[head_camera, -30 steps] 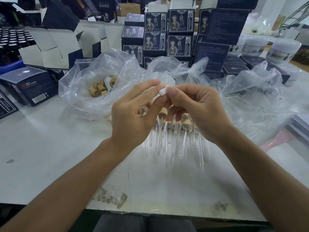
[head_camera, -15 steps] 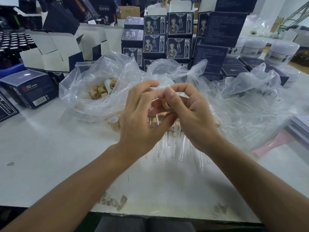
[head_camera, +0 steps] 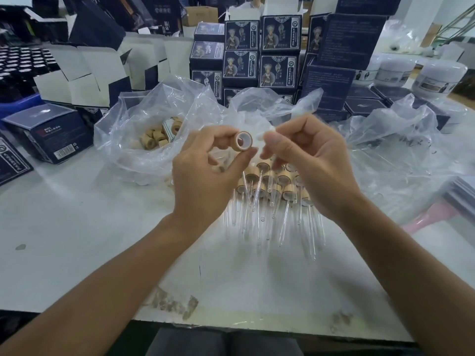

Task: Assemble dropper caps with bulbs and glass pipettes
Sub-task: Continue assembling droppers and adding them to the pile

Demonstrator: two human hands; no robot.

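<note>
- Left of the finished droppers (head_camera: 270,191), at the table's (head_camera: 77,227) far left: a dark blue box (head_camera: 48,134) lying flat, with open white-flapped cartons (head_camera: 84,78) behind it.
- Nearer the droppers, still to their left: a clear plastic bag (head_camera: 133,119) holding loose tan caps (head_camera: 159,136).
- Just above and left of the droppers: the left hand (head_camera: 205,176), raised off the table, pinching one tan dropper cap (head_camera: 243,141) between thumb and fingertips, white-lined opening turned toward the camera.
- Directly over the droppers' near side: a row of tan caps with glass pipettes fanning toward the table's front edge.
- Above and right of the droppers: the right hand (head_camera: 308,160), fingers curled, pinching a small white bulb (head_camera: 262,134) at thumb and forefinger, its tip close beside the held cap but apart from it.
- Behind the droppers: stacked dark blue printed boxes (head_camera: 259,47).
- Right of the droppers: a crumpled clear bag (head_camera: 385,150), contents too faint to tell.
- Far right and behind: white jars (head_camera: 437,75).
</note>
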